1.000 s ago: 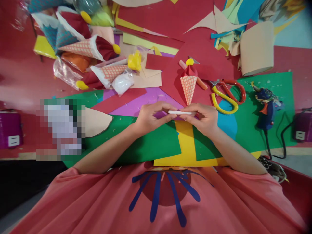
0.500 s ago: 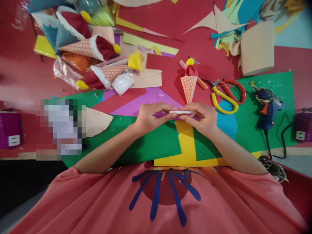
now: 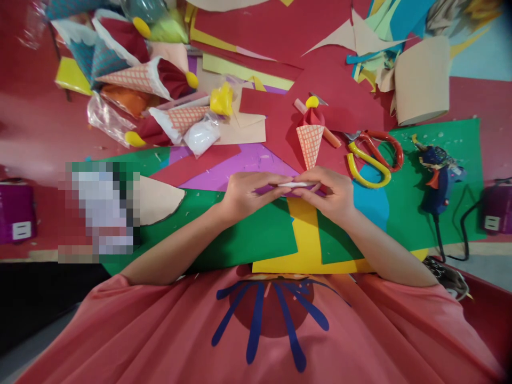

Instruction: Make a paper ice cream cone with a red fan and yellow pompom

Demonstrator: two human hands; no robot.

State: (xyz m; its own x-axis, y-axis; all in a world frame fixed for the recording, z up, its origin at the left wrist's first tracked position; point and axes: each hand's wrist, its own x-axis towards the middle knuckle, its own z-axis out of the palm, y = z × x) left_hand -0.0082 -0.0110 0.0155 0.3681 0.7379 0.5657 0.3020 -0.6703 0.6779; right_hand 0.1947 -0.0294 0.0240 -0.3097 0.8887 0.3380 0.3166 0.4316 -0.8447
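A thin white strip, perhaps modelling clay, lies level between my two hands. Its left end is pinched by the fingertips of my left hand. My right hand grips the other end between thumb and fingers. Just beyond the fingers rests a small paper cone with an orange grid pattern, a red top and a yellow tip. The cone's point almost meets my right fingers. Scissors with red and yellow handles lie to the right of the cone.
A blue glue gun with a black cord lies at right, below a beige paper cup shape. Several larger decorated cones and a bag of white material are at upper left. A beige paper piece sits at left on green sheets.
My right hand has shifted slightly left, closer to my left hand. Less of the white strip shows between the fingertips.
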